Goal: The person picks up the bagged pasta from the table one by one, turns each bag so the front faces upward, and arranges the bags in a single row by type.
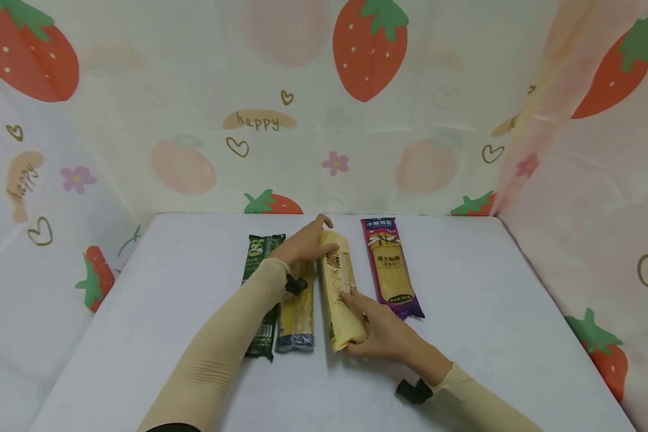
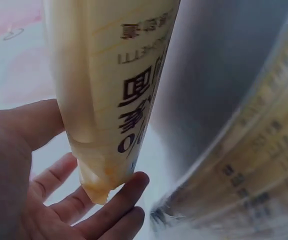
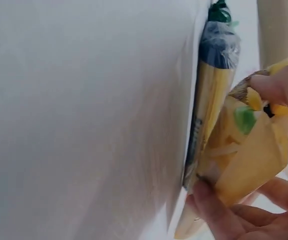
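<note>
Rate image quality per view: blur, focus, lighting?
Head view: even, soft light, faint shadows, everything sharp, both hands on the yellow noodle pack. Left wrist view: the yellow pack and fingers are fairly sharp, but the packet at lower right is smeared and out of focus. Right wrist view: soft throughout; the white table fills half the frame, featureless.

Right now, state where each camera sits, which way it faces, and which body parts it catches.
Head: worn high, looking forward and down at the table; both sleeved arms, left hand and right hand on the yellow noodle packet.
Left wrist: close under the packet's far end; palm and fingers show.
Right wrist: beside the packet's near end; fingertips show.
All three share that packet.
</note>
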Demonstrator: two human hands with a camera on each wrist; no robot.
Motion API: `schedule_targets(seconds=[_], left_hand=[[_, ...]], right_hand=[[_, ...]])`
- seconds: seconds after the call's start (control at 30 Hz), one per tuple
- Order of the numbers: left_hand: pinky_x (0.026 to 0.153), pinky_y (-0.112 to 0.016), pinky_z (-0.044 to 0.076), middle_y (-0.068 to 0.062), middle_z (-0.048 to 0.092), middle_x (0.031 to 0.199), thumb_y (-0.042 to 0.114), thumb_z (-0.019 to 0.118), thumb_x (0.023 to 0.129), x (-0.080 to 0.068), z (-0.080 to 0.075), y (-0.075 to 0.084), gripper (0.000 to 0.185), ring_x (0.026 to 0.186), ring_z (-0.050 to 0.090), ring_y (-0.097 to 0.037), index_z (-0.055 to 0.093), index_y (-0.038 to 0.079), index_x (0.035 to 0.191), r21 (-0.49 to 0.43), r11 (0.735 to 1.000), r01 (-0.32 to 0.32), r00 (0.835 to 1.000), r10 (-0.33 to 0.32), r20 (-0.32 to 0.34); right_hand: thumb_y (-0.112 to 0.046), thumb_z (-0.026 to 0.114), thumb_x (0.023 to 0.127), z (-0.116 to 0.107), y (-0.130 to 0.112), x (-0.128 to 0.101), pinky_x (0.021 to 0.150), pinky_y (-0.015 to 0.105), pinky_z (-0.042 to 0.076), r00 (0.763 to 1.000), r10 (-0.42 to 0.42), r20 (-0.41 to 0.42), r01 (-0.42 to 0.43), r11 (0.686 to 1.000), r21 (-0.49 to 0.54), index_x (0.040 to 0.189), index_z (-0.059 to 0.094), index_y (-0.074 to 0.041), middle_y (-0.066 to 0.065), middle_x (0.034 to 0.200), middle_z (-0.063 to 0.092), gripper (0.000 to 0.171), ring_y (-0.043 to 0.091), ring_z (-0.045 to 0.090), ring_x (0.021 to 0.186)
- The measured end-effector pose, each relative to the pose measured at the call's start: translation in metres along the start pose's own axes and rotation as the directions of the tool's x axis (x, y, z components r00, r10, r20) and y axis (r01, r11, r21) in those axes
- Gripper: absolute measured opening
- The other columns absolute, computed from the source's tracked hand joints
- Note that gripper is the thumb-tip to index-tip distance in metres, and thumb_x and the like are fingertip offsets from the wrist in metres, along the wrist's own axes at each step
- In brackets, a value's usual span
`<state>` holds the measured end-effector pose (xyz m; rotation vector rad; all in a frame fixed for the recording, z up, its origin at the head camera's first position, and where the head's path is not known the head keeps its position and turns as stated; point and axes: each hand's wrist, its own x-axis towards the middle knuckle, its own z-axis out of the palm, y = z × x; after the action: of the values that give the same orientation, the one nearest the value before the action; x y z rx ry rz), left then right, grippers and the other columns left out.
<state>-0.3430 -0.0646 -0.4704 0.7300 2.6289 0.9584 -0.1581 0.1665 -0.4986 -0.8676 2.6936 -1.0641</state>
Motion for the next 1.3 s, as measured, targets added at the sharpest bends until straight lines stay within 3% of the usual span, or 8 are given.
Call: schedule_targets(seconds=[0.17,0.37,0.5,0.63,0.93,1.1,1.23,1.3], left_hand=[[0.11,-0.059,0.05,-0.026,0.046,0.157,0.041,0.061,0.111,-0.007,-0.004,0.0,0.052,0.138,0.057,-0.042,0.038,0.016,0.15,-0.126,0.992,0.017,0.999,-0.021,-0.029],[0.108,-0.058,0.05,-0.024,0.046,0.156,0.042,0.055,0.113,-0.012,-0.004,-0.003,0.046,0.135,0.058,-0.043,0.044,0.015,0.149,-0.272,0.962,0.014,0.996,-0.039,-0.085],[0.107,-0.056,0.05,-0.024,0.051,0.148,0.027,0.041,0.117,-0.013,-0.003,-0.008,0.041,0.127,0.059,-0.042,0.048,0.009,0.153,-0.404,0.915,-0.008,0.992,-0.045,-0.121],[0.114,-0.055,0.049,-0.026,0.051,0.151,0.009,0.039,0.115,-0.015,-0.004,-0.011,0.046,0.133,0.059,-0.042,0.044,0.004,0.16,-0.509,0.86,-0.025,0.991,-0.044,-0.123],[0.119,-0.046,0.047,-0.024,0.048,0.161,0.011,0.059,0.112,-0.019,-0.007,-0.02,0.057,0.148,0.049,-0.038,0.038,-0.002,0.164,-0.465,0.885,-0.01,0.999,-0.014,-0.048],[0.123,-0.05,0.041,-0.022,0.043,0.165,0.021,0.06,0.113,-0.023,-0.01,-0.023,0.065,0.153,0.043,-0.038,0.032,0.002,0.168,-0.452,0.892,0.003,1.0,-0.015,-0.023],[0.124,-0.052,0.039,-0.022,0.038,0.168,0.03,0.06,0.113,-0.024,-0.01,-0.024,0.068,0.156,0.037,-0.038,0.028,0.009,0.17,-0.477,0.878,0.03,0.999,-0.032,0.005],[0.123,-0.051,0.042,-0.023,0.034,0.169,0.03,0.059,0.113,-0.023,-0.009,-0.025,0.069,0.155,0.039,-0.038,0.026,0.012,0.171,-0.52,0.853,0.049,0.999,-0.043,0.022]], right_hand=[[-0.011,0.093,0.079,-0.002,0.003,-0.004,0.11,0.049,0.055,0.999,-0.034,-0.033,0.038,0.991,0.127,0.165,0.041,-0.005,0.019,0.169,0.039,0.102,0.036,0.045,0.152],[-0.001,0.087,0.08,-0.004,0.005,-0.008,0.106,0.047,0.057,0.997,-0.058,-0.054,0.072,0.953,0.295,0.168,0.035,-0.007,0.022,0.171,0.035,0.103,0.041,0.052,0.146],[-0.002,0.086,0.081,-0.005,0.003,-0.009,0.105,0.045,0.057,0.996,-0.049,-0.075,0.073,0.926,0.37,0.17,0.034,-0.014,0.019,0.169,0.039,0.104,0.041,0.056,0.142],[-0.003,0.086,0.082,-0.005,0.001,-0.009,0.104,0.038,0.058,0.994,-0.036,-0.107,0.08,0.891,0.447,0.169,0.037,-0.021,0.015,0.168,0.041,0.102,0.04,0.057,0.142],[0.003,0.08,0.089,-0.002,0.0,-0.007,0.108,0.032,0.055,0.978,-0.074,-0.197,0.18,0.776,0.604,0.169,0.036,-0.016,0.018,0.168,0.038,0.093,0.049,0.052,0.142],[0.004,0.076,0.09,-0.002,-0.003,-0.007,0.103,0.035,0.058,0.979,-0.036,-0.202,0.17,0.696,0.698,0.169,0.034,-0.011,0.026,0.165,0.037,0.091,0.04,0.053,0.14],[0.004,0.074,0.091,-0.003,-0.007,-0.007,0.098,0.037,0.061,0.98,-0.019,-0.199,0.166,0.635,0.755,0.17,0.032,-0.01,0.029,0.162,0.036,0.091,0.028,0.055,0.136],[0.003,0.074,0.092,-0.003,-0.008,-0.006,0.099,0.037,0.061,0.98,-0.012,-0.201,0.166,0.615,0.771,0.17,0.032,-0.011,0.027,0.161,0.038,0.09,0.026,0.056,0.134]])
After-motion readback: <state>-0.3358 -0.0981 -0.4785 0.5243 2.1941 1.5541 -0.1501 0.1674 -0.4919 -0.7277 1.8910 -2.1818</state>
